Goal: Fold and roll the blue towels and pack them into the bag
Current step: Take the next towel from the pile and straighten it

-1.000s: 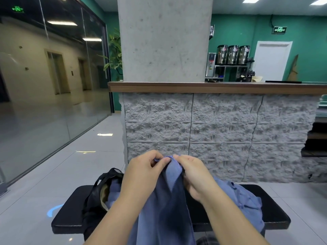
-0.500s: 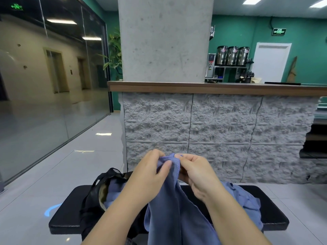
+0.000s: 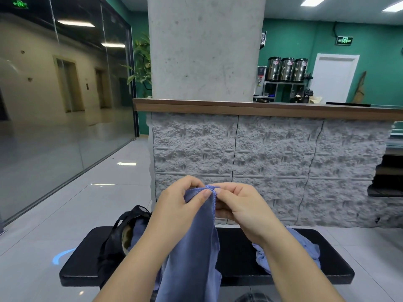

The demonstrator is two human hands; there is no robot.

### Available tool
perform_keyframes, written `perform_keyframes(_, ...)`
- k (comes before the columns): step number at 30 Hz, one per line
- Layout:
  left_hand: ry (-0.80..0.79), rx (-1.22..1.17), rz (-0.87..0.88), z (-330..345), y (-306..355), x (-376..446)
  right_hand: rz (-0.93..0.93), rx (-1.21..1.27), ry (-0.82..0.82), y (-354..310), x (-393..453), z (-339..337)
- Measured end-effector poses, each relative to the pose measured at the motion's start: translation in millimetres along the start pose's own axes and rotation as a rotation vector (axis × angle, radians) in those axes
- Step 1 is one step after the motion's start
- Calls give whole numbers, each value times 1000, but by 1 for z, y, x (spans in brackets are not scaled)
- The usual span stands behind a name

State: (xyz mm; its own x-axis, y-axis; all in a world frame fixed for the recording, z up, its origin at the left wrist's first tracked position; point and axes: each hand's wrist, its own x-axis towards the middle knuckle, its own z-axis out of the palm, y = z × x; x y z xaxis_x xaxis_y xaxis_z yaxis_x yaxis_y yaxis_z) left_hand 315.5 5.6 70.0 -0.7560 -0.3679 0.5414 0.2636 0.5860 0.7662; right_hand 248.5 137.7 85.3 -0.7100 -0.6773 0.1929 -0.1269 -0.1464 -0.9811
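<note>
Left hand: my left hand (image 3: 177, 205) is raised in front of me, thumb and fingers pinching the top edge of the blue towel (image 3: 196, 247).
Right hand: my right hand (image 3: 239, 205) pinches the same top edge just beside the left, so the fingertips of both hands nearly meet at the stitched hem.
Held towel: it hangs straight down from my two pinches, between my forearms, its lower part running out of the bottom of the view.
Bag: the black bag (image 3: 117, 238) sits on the left end of the bench (image 3: 235, 256), its mouth open, straps standing up, with blue cloth showing inside.
Other towels: a crumpled pile of blue towels (image 3: 305, 249) lies on the right part of the bench, partly hidden behind my right forearm.
Surroundings: beyond the bench stands a rough grey stone counter (image 3: 272, 160) with a wooden top, and a concrete pillar (image 3: 205, 46) rises above it.
</note>
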Motion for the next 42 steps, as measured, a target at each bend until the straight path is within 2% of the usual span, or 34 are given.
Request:
perform_keyframes(10, 50, -78, 12, -1, 2, 0, 16, -56, -18, -9, -3, 2)
perform_keyframes(14, 75, -123, 6, -1, 0, 4, -3, -121, -94, -16, 1, 0)
perform_keyframes(16, 89, -156, 2, -1, -2, 8, -16, -147, -67, -13, 5, 1)
perform_keyframes(19, 37, -221, 0, -1, -2, 15, -12, -138, -7, -9, 13, 1)
perform_keyframes(24, -142, -329, 13, -7, -11, 26, -47, -148, -1, -12, 17, -13)
perform_keyframes(28, -274, -193, 15, -8, -30, 30, -37, -112, 2, -13, 16, -30)
perform_keyframes(34, -451, 319, -6, -5, -66, 23, 30, -26, 108, -4, 21, -52)
perform_keyframes(42, -489, 392, -184, -13, -83, 30, -25, 190, 262, -18, 28, -71)
